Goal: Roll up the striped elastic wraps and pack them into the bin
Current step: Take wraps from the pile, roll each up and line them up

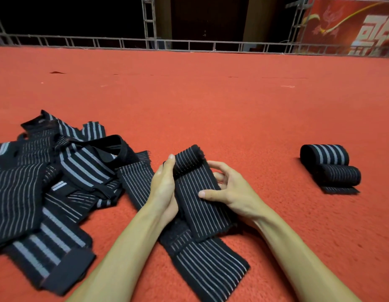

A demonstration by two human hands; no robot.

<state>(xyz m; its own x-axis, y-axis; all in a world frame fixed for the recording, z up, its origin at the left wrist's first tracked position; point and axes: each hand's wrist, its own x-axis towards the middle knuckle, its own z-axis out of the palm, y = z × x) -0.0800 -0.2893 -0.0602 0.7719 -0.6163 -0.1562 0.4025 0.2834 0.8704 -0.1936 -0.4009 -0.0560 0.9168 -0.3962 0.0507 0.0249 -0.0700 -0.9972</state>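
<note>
From the head view, a thin-striped elastic wrap [200, 199] is held over the red carpet [211, 101], in the near middle between the two forearms. Its far end has been turned into a short roll, and the unrolled tail is laid toward the viewer, ending flat on the carpet. The left hand [164, 186] is set against the left edge of the wrap, with its fingers curled around the rolled end, so the roll is grasped. The right hand [230, 192] is placed on the other edge: the thumb is pressed on the flat strip just below the roll and the bent fingers are tucked at the right side, so the strip is pinched.

A loose pile of unrolled wraps [58, 182], some with wide grey stripes and some with thin ones, is spread toward the left side of the carpet. One thin-striped strip from it is passed just beside and under the left wrist, touching the held wrap's tail.

Well apart to the right, a wide-striped roll [324, 154] and a thin-striped roll [341, 176] are laid touching each other, the latter nearer, with a flat end showing beneath it.

Along the carpet's far edge a metal truss railing [150, 43] is seen, and at its far right corner a red banner [352, 25].
</note>
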